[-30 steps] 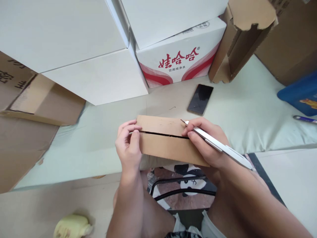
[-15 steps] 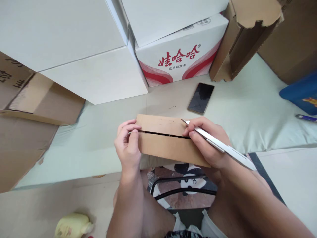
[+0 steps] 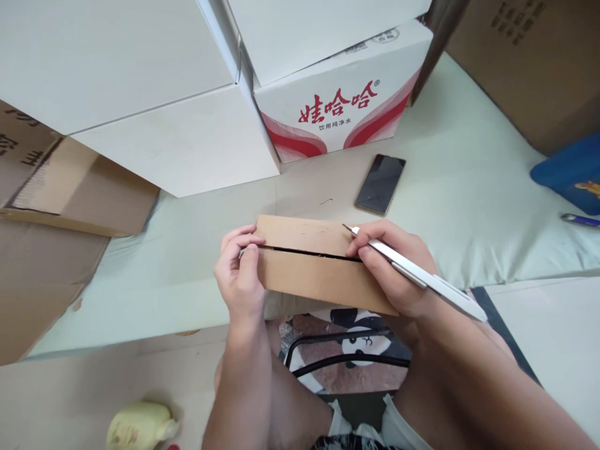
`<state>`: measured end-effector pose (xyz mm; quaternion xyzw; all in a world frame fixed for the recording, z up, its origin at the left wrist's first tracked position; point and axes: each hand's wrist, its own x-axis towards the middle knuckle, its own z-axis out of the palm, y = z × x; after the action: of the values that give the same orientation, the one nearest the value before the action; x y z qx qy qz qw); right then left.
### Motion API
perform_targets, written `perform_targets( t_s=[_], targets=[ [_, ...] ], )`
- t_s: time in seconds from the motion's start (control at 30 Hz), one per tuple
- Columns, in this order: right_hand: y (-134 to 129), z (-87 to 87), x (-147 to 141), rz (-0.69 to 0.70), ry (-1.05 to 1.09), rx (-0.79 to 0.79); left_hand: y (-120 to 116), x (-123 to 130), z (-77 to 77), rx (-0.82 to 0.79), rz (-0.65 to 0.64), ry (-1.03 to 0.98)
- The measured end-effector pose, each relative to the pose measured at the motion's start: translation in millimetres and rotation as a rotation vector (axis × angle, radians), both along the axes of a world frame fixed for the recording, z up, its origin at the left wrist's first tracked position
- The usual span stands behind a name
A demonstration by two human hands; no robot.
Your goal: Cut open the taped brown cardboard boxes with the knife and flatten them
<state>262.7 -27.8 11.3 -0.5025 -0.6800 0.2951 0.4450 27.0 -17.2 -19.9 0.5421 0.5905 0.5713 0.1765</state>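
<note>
A small brown cardboard box [image 3: 314,275] is held over the near edge of the pale green cloth, a dark narrow gap running between its two top flaps. My left hand [image 3: 240,265] grips the box's left end, thumb on the front flap and fingers at the back. In my right hand [image 3: 394,262] is a slim white utility knife [image 3: 422,278], held like a pen. Its thin dark tip points left over the back flap; whether it touches the cardboard I cannot tell. The right hand also rests against the box's right end.
A black phone [image 3: 380,184] lies behind the box. White boxes [image 3: 178,137] and a red-and-white carton [image 3: 337,119] stand at the back. Brown cartons [image 3: 47,250] are at left, another carton [image 3: 520,75] at right, near a blue container [image 3: 569,175]. A yellow bottle [image 3: 140,425] lies on the floor.
The open cardboard piece beside the red-and-white carton has gone from its upright place; only a brown sliver shows behind the carton. Both hands, box and knife have barely moved.
</note>
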Motion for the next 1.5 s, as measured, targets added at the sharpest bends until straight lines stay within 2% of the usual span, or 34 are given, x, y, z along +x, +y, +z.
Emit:
perform_targets(
  t_s=[1.5],
  targets=[
    [-0.8, -4.3, 0.1, -0.040, 0.057, -0.035, 3.5, 0.5, -3.0, -0.013, 0.014, -0.095]
  ],
)
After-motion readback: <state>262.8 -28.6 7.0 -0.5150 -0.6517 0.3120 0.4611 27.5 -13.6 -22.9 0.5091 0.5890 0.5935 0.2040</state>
